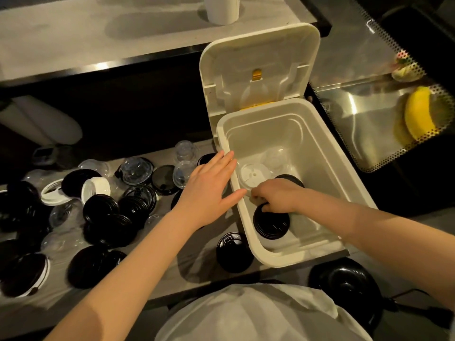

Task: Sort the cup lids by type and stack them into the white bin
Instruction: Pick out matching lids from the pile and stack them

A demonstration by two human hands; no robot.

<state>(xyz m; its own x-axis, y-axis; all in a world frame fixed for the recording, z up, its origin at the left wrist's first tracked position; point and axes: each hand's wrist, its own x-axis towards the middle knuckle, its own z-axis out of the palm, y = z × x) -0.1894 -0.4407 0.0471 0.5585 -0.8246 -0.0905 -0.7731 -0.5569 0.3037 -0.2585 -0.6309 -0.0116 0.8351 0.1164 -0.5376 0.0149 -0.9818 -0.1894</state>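
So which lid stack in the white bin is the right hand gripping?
The round black plastic stack nearest the camera; the white plastic lid and clear lids lie beyond it.

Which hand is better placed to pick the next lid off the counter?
Probably left: the left hand is open, right by the loose lids; the right hand is down in the white bin, gripping black lids.
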